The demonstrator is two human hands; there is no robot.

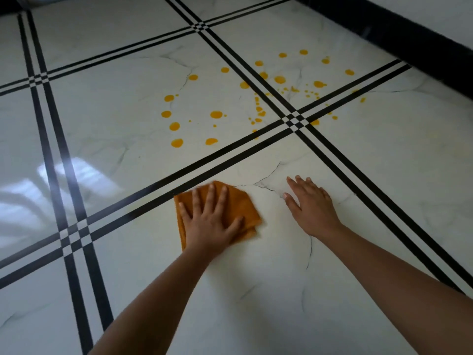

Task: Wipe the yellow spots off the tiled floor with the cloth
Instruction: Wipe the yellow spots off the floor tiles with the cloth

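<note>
While the left hand (pixel 210 221) lies flat with fingers spread on the folded orange cloth (pixel 240 203), pressing it to the tiled floor (pixel 256 290) rather than gripping it, nothing of the spill is under it yet. Cloth edges blurred: likely sliding. Right hand (pixel 313 203) open, palm down on bare tile just beside the cloth, holding nothing; looks like a brace.

Cloth sits on the near tile, this side of the double black stripes (pixel 204 162). Yellow spots (pixel 216 114) all lie beyond that line, well apart from the cloth, scattered over the far tiles and around the stripe crossing (pixel 294 119). Some drops large, many tiny. Dark skirting (pixel 409 39) runs behind the far ones.

Risks, as judged:
- Flat palm, no grip: cloth may bunch or slip out from under the hand on a long push over glossy tile.
- Drops look wet; one broad sweep could smear them into streaks, especially across the stripes.
- Small cloth, many spots: it may saturate and redeposit.
- Orange on orange: hard to see when the cloth is loaded.
- Far drops need a long reach; the bracing hand could slide or land in the liquid.
- Tiny specks are easy to miss.
</note>
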